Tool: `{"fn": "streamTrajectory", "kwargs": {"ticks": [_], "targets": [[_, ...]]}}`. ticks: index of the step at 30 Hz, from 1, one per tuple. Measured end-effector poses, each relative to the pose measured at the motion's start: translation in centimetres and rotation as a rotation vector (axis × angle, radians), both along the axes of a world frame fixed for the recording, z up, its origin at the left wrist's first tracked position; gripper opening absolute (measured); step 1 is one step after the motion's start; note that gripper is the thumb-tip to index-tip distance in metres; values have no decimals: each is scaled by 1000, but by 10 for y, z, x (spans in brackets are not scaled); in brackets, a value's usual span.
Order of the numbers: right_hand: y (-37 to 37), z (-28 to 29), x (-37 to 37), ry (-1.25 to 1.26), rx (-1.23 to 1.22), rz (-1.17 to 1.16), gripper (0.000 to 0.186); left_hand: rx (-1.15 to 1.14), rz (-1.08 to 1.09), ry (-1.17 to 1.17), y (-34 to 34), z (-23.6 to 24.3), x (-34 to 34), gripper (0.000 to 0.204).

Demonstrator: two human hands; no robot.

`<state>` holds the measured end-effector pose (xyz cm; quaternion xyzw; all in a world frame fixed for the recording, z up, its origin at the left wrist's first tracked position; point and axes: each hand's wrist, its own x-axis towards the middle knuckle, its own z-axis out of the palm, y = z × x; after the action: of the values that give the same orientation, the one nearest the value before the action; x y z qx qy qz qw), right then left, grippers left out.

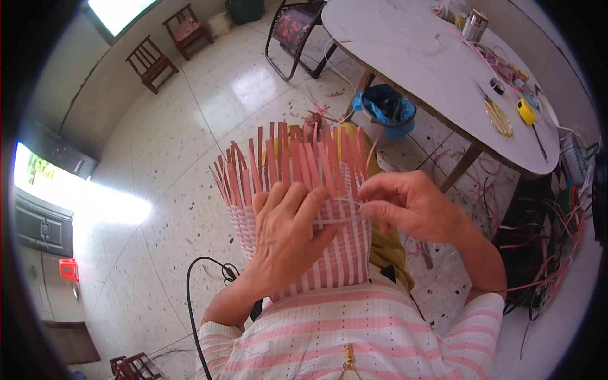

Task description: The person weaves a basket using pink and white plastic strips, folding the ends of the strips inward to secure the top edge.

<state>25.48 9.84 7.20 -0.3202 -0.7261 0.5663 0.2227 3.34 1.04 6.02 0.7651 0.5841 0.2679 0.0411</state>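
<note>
at the far left a red stool (68, 270) stands by the wall. the left hand (283, 221) lies on the near wall of a pink-and-white woven basket (335, 261), its fingers side by side, thumb apart; whether they grip, i cannot tell. the basket sits on the lap, strip ends up. the right hand (411, 208) pinches a white strip (346, 201) between thumb and forefinger at the basket's right side. farther right, yellow-handled scissors (498, 119) lie on the table (405, 38).
</note>
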Motion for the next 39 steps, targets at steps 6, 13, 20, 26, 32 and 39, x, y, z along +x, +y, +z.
{"fn": "streamTrajectory", "kwargs": {"ticks": [6, 13, 20, 26, 32, 39], "targets": [[3, 6, -1, -74, -57, 169, 12, 85, -6, 101, -8, 11, 5, 45], [5, 9, -2, -100, 697, 107, 13, 142, -8, 120, -16, 15, 11, 47], [31, 12, -23, -27, 1335, 105, 12, 170, -56, 91, -11, 11, 16, 47], [33, 42, -35, -406, 1473, 345, 11, 157, -34, 81, -7, 6, 9, 47], [34, 51, -42, -469, 1242, 217, 12, 168, -31, 82, -1, 2, -12, 45], [60, 6, -27, -164, 69, 418, 7, 136, 30, 61, -10, 1, -32, 46]]}}
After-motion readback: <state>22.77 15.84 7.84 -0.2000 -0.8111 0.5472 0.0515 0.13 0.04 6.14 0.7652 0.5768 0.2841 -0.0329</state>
